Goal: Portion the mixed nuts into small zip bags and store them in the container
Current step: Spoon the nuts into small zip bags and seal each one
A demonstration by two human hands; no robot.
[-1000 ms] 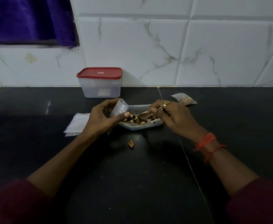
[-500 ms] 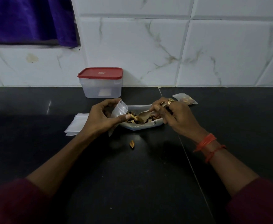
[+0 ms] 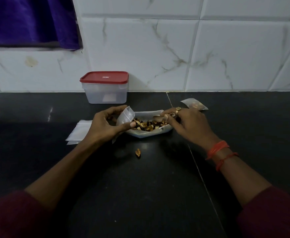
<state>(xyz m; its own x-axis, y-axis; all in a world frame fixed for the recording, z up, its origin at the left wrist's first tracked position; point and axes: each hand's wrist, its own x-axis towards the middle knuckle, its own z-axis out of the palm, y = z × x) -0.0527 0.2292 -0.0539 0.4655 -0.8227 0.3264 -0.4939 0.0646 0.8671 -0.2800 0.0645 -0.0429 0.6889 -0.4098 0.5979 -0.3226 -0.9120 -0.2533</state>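
No legible text; only a tiny, unreadable white mark (image 3: 105,77) on the red lid (image 3: 92,78)

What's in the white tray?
Mixed nuts and a spoon held by the right hand. That hand covers the right end of the tray.

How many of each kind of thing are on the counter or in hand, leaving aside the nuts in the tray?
Container: 1
Tray: 1
Spoon: 1
Held bag: 1
Filled bag: 1
Bag stack: 1, bags in it uncountable
Stray nut: 1
Total: 7
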